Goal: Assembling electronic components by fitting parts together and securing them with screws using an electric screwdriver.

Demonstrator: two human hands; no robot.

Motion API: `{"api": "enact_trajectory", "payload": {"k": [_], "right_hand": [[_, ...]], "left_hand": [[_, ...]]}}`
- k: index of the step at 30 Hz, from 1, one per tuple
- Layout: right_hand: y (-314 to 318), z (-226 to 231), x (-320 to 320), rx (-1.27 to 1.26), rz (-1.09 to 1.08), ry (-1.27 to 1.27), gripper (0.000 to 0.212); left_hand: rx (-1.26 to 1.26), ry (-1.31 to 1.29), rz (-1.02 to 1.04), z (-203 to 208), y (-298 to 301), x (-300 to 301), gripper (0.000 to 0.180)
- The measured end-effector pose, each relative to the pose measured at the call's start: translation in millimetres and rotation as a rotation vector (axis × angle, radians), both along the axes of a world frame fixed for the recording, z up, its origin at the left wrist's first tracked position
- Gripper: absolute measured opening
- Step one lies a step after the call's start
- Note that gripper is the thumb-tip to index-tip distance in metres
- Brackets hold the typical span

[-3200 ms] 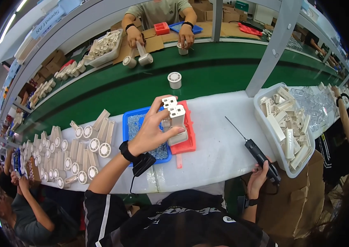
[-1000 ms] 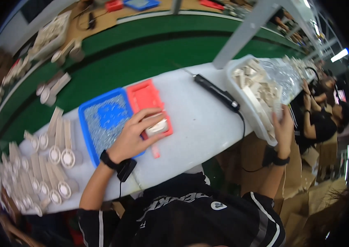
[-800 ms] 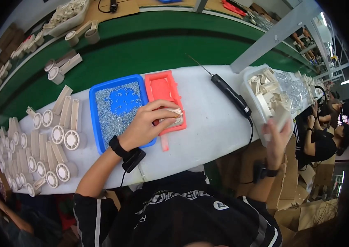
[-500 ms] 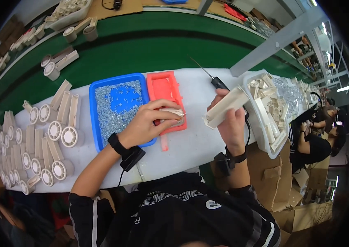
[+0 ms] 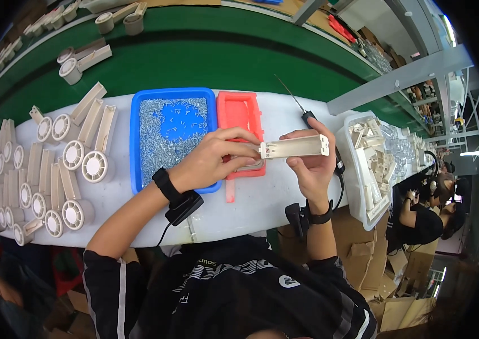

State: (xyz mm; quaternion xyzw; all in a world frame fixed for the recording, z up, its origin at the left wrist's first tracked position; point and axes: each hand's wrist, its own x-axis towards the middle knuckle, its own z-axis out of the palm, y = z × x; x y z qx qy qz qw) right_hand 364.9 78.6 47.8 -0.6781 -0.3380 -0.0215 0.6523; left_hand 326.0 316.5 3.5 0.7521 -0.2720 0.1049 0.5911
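My right hand (image 5: 317, 166) grips a long beige plastic housing (image 5: 296, 148), thumb below and fingers behind it. The housing lies nearly level, its hollow side showing. At its left end my left hand (image 5: 219, 153) is closed, with fingertips pinched together over the red tray (image 5: 259, 118). Something pale shows under those fingertips, mostly hidden, so I cannot make out what it is. Left of the tray, a blue tray (image 5: 135, 135) holds many small silvery screws (image 5: 154, 152). A black electric screwdriver (image 5: 309, 117) with a long thin bit lies behind my right hand.
Rows of beige parts with round grilled heads (image 5: 98, 166) cover the table's left side. To the right stands a whitish tub (image 5: 370, 221) of beige pieces, with clear plastic parts (image 5: 400, 150) beyond. A green conveyor belt (image 5: 194, 51) runs behind; a grey metal post (image 5: 386, 85) slants above.
My right hand has turned the housing from a slant to nearly level and brought its left end to my left fingertips. The whole view has shifted slightly.
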Motion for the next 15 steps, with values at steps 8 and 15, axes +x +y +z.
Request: {"api": "enact_trajectory", "payload": {"k": [8,15], "right_hand": [[4.3,-16.0,-7.1,-0.068,-0.090,-0.029,0.071],[5.5,-11.7,-2.9,0.168,-0.152,0.073,0.064]], "left_hand": [[0.079,0.003,0.072,2.4,3.9,2.9,0.028],[0.025,-0.091,0.056,-6.7,3.7,2.6,0.014]]}}
